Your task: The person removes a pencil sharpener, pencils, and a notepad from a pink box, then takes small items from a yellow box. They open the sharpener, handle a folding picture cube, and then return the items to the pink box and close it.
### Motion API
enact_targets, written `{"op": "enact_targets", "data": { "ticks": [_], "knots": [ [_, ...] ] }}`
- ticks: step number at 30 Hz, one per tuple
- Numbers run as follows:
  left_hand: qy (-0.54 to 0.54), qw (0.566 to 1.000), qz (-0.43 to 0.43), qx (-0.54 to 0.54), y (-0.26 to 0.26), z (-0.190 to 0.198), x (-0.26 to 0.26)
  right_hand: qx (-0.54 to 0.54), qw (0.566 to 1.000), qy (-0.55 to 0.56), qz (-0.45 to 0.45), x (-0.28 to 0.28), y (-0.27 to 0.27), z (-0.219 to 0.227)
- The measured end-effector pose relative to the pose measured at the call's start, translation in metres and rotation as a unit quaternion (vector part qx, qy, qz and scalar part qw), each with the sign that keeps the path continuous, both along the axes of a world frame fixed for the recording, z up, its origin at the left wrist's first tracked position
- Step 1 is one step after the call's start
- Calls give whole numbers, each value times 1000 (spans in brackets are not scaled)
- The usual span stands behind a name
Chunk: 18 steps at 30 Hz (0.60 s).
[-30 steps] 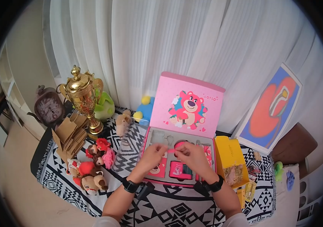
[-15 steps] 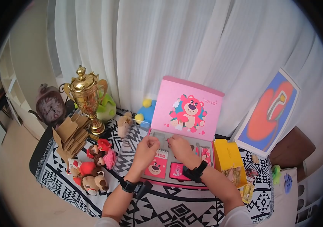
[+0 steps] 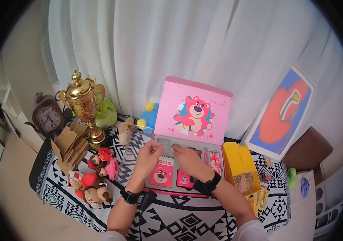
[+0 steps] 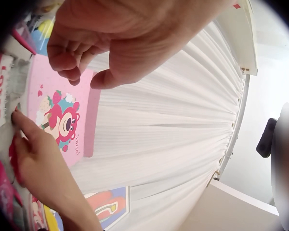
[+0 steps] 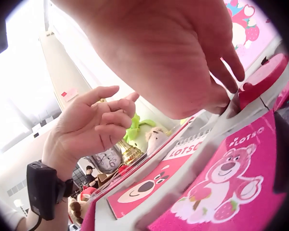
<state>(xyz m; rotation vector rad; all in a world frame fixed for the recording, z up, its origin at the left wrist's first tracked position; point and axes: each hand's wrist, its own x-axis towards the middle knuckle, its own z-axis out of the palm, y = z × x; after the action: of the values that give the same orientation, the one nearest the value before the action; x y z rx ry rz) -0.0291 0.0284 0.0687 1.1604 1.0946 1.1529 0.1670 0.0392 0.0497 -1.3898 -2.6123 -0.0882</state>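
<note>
The pink box (image 3: 195, 107) lies open on the table (image 3: 193, 220), near the middle, its lid upright along the back edge and printed with a bear. The left hand (image 3: 149, 157) is open and empty, fingers loosely bent and thumb apart, above the left part of the grey tray (image 3: 174, 184) inside the box. The right hand (image 3: 189, 160) is open, fingers extended down to the tray's back part, right of its back left corner. A small red and green piece (image 3: 174, 146) shows at these fingertips; whether they touch it cannot be told.

The tray holds a spiral notepad (image 3: 162, 176) at its front left, a small pink case (image 3: 184, 179) to the right of it, and a round red item (image 5: 265, 79) beside the right fingertips, seen in the right wrist view.

Left of the box is a clear plastic cover (image 3: 133, 160); farther left are plush toys (image 3: 94, 193), dolls (image 3: 104, 162) and folded cardboard (image 3: 73, 144). A gold trophy (image 3: 84, 102) and a clock (image 3: 47, 116) stand toward the table's back left corner. A yellow box (image 3: 239, 156) is just beside the pink box's right edge; a framed picture (image 3: 280, 114) leans farther right, before a white curtain (image 3: 139, 60).
</note>
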Motion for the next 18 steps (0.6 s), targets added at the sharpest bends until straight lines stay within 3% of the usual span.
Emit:
{"op": "enact_targets", "data": {
  "ticks": [2, 4, 11, 14, 16, 18],
  "knots": [
    [6, 1000, -13, -5, 3, -5, -1, -109, 993, 29, 19, 5, 4, 11],
    [37, 998, 1, 54, 9, -24, 0, -132, 984, 121, 15, 11, 2, -6],
    [0, 997, -69, 24, -2, -1, 2, -62, 973, 217, -43, 55, -111, 43],
    [3, 996, -89, 23, 1, -4, 5, -95, 935, 297, -170, 100, -170, 56],
    [-2, 997, -82, 14, -1, -2, 7, -50, 909, 336, -239, 135, -203, 47],
    [11, 996, -93, 17, 0, -5, 5, -34, 850, 374, -370, 158, -239, 45]
  ]
}}
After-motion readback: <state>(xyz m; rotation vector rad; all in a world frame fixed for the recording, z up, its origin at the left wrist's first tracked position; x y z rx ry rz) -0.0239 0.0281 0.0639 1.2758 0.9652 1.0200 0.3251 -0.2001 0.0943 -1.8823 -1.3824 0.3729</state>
